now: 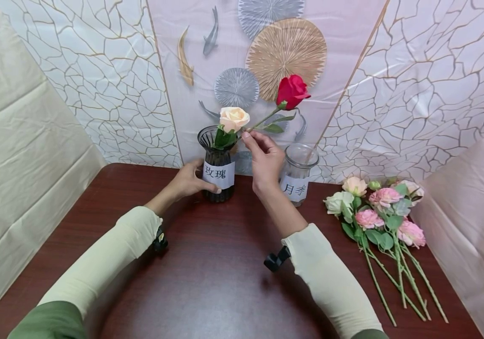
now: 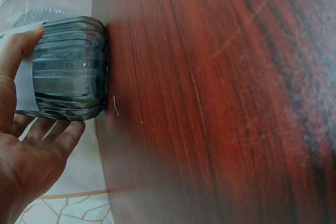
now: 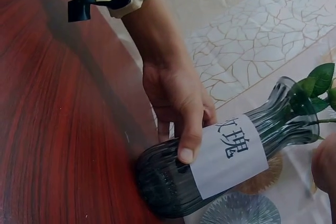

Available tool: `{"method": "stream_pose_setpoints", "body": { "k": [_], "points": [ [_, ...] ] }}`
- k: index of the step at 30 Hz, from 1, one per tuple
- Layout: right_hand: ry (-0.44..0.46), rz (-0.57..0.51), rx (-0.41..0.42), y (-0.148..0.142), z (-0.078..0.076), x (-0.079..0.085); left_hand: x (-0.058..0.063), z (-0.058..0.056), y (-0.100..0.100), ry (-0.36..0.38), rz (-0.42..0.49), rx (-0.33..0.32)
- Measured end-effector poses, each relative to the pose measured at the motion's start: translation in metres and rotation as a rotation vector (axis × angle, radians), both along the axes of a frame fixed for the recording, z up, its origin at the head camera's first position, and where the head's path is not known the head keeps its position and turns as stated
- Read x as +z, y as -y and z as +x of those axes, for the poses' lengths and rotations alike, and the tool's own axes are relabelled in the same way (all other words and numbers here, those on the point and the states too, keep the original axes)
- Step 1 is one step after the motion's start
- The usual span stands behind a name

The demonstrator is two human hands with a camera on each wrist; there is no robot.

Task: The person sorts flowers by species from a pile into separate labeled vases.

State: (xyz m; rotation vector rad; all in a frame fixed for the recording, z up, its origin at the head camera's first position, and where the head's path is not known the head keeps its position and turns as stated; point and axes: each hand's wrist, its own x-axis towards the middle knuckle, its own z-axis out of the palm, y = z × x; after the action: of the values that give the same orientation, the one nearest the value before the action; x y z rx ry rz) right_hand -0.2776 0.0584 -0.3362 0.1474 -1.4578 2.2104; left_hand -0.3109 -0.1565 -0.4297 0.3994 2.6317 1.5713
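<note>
A dark ribbed glass vase (image 1: 214,156) with a white label stands at the table's back, and my left hand (image 1: 188,181) grips its lower body, thumb across the front. A peach rose (image 1: 233,118) with green leaves sits in its mouth. Beside that bloom, my right hand (image 1: 267,157) pinches the stem of a red rose (image 1: 292,92) between thumb and fingertips. The red head leans up to the right, and its lower stem end is hidden behind the hand and peach rose. In the left wrist view, fingers and thumb wrap the vase base (image 2: 71,69).
Just right of my right hand stands a clear glass vase (image 1: 302,159) with its own white label. Several pink, white and peach flowers (image 1: 369,219) with long stems lie at the table's right. A patterned backdrop (image 1: 123,70) rises close behind the table (image 1: 208,282).
</note>
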Motion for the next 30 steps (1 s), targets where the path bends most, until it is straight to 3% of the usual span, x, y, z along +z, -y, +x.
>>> {"method": "stream_pose_setpoints", "body": {
  "k": [8,13,23,26,30],
  "points": [
    [0.057,0.228,-0.003,0.007,-0.003,-0.01,-0.001,-0.001,0.0,0.006,0.003,0.001],
    [0.075,0.291,-0.015,0.008,0.002,-0.016,-0.001,0.0,0.0,0.006,0.007,-0.001],
    [0.099,0.226,0.051,0.006,0.01,-0.032,-0.001,0.0,0.001,-0.008,0.015,-0.004],
    [0.134,0.197,0.045,0.003,0.01,-0.038,-0.002,0.0,0.0,-0.008,0.02,-0.006],
    [0.117,0.107,0.003,-0.007,0.009,-0.04,-0.001,0.0,0.0,-0.005,0.017,-0.008]
  ]
}}
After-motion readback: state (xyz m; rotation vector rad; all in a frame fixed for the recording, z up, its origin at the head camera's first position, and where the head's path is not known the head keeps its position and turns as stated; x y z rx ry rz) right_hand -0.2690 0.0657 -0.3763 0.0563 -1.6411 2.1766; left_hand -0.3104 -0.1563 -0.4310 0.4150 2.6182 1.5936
